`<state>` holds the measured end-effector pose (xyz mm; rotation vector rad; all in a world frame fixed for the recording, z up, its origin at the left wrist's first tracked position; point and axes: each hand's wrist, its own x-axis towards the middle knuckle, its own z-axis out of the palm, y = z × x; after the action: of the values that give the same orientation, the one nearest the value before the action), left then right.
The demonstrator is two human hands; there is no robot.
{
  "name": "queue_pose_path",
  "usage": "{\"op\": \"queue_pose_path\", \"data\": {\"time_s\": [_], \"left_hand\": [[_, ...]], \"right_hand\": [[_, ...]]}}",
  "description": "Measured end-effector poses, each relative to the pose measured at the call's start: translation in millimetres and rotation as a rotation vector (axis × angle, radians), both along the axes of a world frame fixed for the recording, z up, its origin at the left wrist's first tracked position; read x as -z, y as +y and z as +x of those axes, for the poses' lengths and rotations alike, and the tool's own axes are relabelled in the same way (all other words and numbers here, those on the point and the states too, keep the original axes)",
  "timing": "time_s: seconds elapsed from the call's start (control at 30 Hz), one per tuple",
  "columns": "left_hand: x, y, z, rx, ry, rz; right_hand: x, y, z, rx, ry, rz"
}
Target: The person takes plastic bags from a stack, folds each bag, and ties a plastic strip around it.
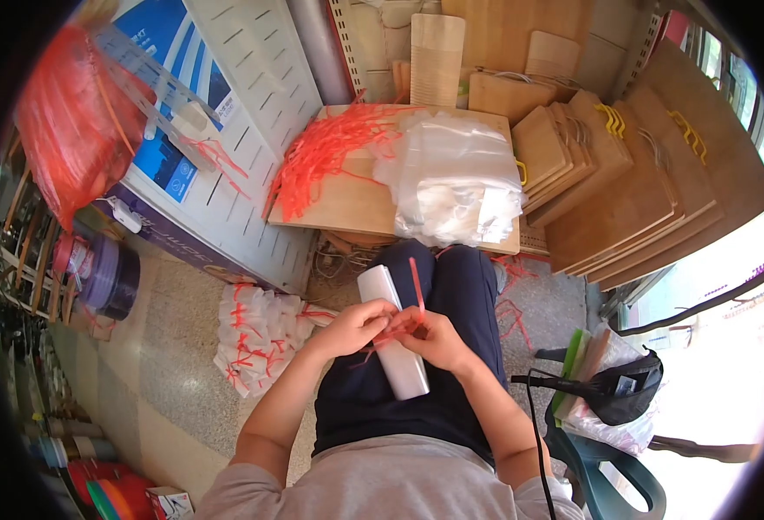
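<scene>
A folded white plastic bundle (405,368) lies lengthwise across my lap. A red ribbon (417,282) passes around its middle, with one end standing up. My left hand (360,327) is closed at the bundle's left side, thumb and fingers pinched on the ribbon. On the right, my right hand (434,336) pinches the same ribbon close to my left hand. Beyond my knees, a heap of loose red ribbons (330,156) and a stack of clear plastic bags (460,178) rest on a wooden board (356,198).
Bundles tied with red ribbon (256,334) lie on the floor at left. Wooden boards (625,191) lean at the right. A red bag (78,121) hangs at upper left. A green chair (616,477) holding a black bag (629,390) stands at lower right.
</scene>
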<state>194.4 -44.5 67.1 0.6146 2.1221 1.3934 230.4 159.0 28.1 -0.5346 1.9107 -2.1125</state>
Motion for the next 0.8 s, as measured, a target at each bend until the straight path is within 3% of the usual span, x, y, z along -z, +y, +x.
{"op": "queue_pose_path", "data": {"time_s": [0.07, 0.1, 0.23, 0.4, 0.43, 0.47, 0.5, 0.6, 0.67, 0.8], "left_hand": [[5, 3, -4, -0.019, -0.121, -0.015], [8, 3, -5, -0.025, -0.143, 0.016], [21, 1, -12, -0.041, -0.224, 0.103], [13, -1, -1, -0.116, -0.154, -0.025], [18, 0, -2, -0.083, 0.357, -0.029], [9, 8, 7, -0.216, 0.495, -0.018], [7, 6, 6, -0.196, 0.576, -0.027], [-14, 9, 17, -0.229, 0.335, -0.091], [-13, 3, 19, -0.208, 0.459, -0.218], [7, -20, 19, -0.131, 0.461, -0.353]], "right_hand": [[-11, -6, 5, 0.273, 0.41, 0.455], [-7, -11, 7, 0.396, 0.65, 0.519], [2, -18, 9, 0.508, 0.803, 0.63], [8, -7, 8, 0.51, 0.79, 0.828], [12, -4, 6, 0.515, 0.821, 0.808], [13, -1, 7, 0.485, 0.82, 0.837], [16, -1, 5, 0.463, 0.827, 0.832], [19, -2, 5, 0.445, 0.68, 0.703], [21, -2, 4, 0.435, 0.625, 0.588], [29, 11, 4, 0.386, 0.427, 0.647]]}}
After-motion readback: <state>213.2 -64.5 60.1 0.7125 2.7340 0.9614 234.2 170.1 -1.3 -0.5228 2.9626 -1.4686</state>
